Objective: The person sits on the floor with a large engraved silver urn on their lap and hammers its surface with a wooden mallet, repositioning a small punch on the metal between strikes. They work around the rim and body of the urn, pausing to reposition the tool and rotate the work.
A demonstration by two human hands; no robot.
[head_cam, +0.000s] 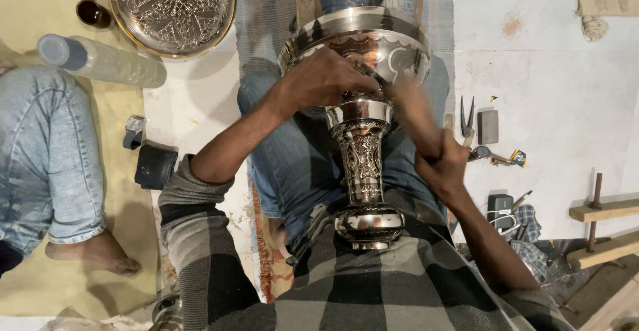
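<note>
A tall engraved metal vase [363,138] lies tilted across the person's lap, its wide rim pointing away and its base against the checked shirt. Bare floor [552,71] opens to the vase's right; a metal tray [172,8] and plastic bottle [100,58] crowd its left. The left hand [326,78] clamps the bowl just below the rim. The right hand [432,151], blurred, sits beside the stem, closed around something I cannot make out.

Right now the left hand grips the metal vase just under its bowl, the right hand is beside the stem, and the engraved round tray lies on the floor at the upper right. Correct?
Not quite. The head view shows the tray at the upper left, beside the plastic bottle. The rest holds: the left hand grips the vase under its bowl, and the right hand, blurred, is beside the stem.
</note>
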